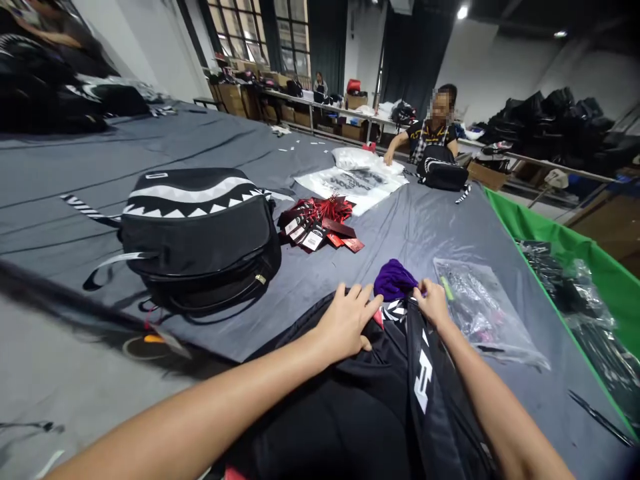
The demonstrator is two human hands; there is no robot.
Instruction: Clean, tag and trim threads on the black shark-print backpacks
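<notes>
A black backpack (pixel 340 413) lies close in front of me, its far end on the grey-covered table. My left hand (pixel 347 323) rests on its top, fingers spread over the black fabric beside a red patch. At the upper end of the backpack's shoulder strap (pixel 423 373), which carries white marks, my right hand (pixel 433 300) pinches the edge. Between both hands bunches a purple cloth (pixel 394 279), just beyond a black-and-white patterned strip (pixel 395 311). What lies under my left palm is hidden.
Another backpack (pixel 200 233) with a white tooth pattern stands left. Ahead lie red-and-black hang tags (pixel 320 223) and white plastic bags (pixel 355 180). A clear plastic bag (pixel 485 307) and a black pen (pixel 600 417) lie right. Across the table is a person (pixel 435 133) with a black bag (pixel 443 170).
</notes>
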